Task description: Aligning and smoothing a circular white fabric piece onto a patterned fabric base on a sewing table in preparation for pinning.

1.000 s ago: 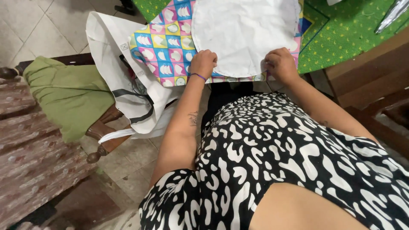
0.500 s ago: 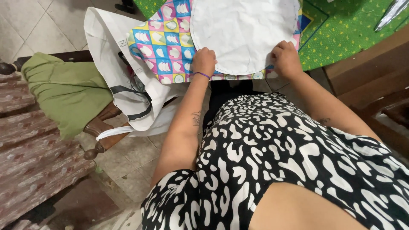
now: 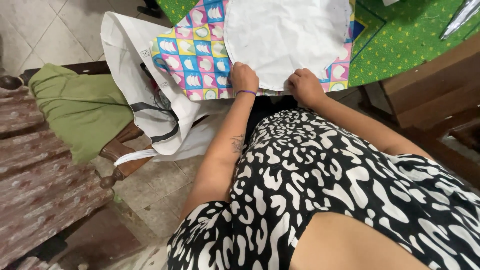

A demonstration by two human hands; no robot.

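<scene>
A round white fabric piece lies on a colourful patterned cloth of pink, blue and yellow squares at the table's near edge. My left hand, with a purple band at the wrist, presses its closed fingers on the white piece's lower left rim. My right hand grips the lower edge of the white piece and the cloth under it. Both forearms reach forward over my black-and-white patterned top.
Green dotted fabric covers the table at right. A white bag hangs over a wooden chair at left, beside green cloth. A brown wooden bench stands at right. Tiled floor lies below.
Both hands have shifted slightly left along the white piece's lower edge, and the view has tilted a little; the fabrics stay in place.
</scene>
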